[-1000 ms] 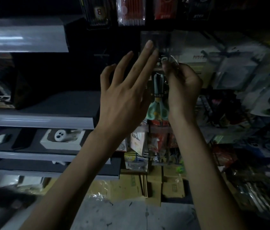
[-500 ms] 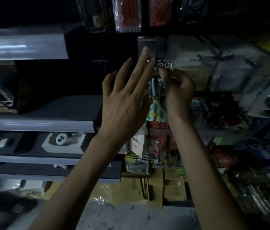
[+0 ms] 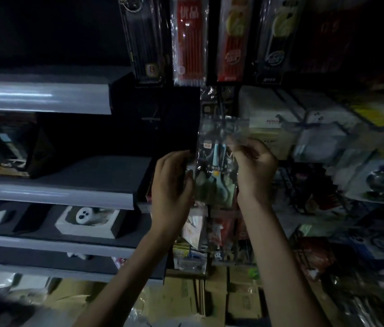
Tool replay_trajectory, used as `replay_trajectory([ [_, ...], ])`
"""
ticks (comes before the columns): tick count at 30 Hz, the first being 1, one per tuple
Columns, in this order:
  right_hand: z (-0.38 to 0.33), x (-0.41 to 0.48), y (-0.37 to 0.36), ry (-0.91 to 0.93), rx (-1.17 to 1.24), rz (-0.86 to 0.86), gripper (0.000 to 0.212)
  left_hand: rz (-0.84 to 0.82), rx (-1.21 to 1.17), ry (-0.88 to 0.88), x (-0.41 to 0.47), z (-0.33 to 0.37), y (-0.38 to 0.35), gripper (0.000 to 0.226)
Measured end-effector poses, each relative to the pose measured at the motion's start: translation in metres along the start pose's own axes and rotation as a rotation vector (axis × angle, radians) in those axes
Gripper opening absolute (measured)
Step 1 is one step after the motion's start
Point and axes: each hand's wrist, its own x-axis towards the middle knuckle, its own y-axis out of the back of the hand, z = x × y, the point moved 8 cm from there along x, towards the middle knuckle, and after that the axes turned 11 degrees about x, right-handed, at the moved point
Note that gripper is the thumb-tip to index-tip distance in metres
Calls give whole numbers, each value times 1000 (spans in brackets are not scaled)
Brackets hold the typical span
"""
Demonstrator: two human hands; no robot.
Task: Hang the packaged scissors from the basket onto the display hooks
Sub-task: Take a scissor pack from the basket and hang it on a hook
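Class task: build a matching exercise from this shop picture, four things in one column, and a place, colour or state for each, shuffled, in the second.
1 packaged scissors
2 left hand
3 right hand
4 red pack

A hangs in the top row
B pinches the scissors packet's upper right
C pale blue-green handles
D grips the scissors packet's left edge

Pairs: 1-C, 2-D, 3-B, 4-A

Between the left hand (image 3: 172,185) and the right hand (image 3: 254,168), the packaged scissors (image 3: 214,166) wear a clear, glossy, wrinkled plastic sleeve. The handles inside look like smooth pale-blue plastic. Above the hands, the hanging packs (image 3: 189,43) shine likewise (cellophane, I'd say). Left of the left hand, the shelf edges (image 3: 40,100) gleam smooth. Below the wrists, the cardboard boxes (image 3: 242,300) look matt brown.
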Motion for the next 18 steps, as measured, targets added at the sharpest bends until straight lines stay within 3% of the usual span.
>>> replay_trajectory([
  [4, -1, -1, 1, -25, 9, -4, 16, -140, -320, 371, -2, -23, -21, 32],
  [6, -1, -1, 2, -38, 2, -2, 15, -198, -379, 458, -7, -31, -29, 22],
  [18, 19, -44, 46, -128, -149, -101, 23, -222, -451, 462, -20, -43, -38, 19],
])
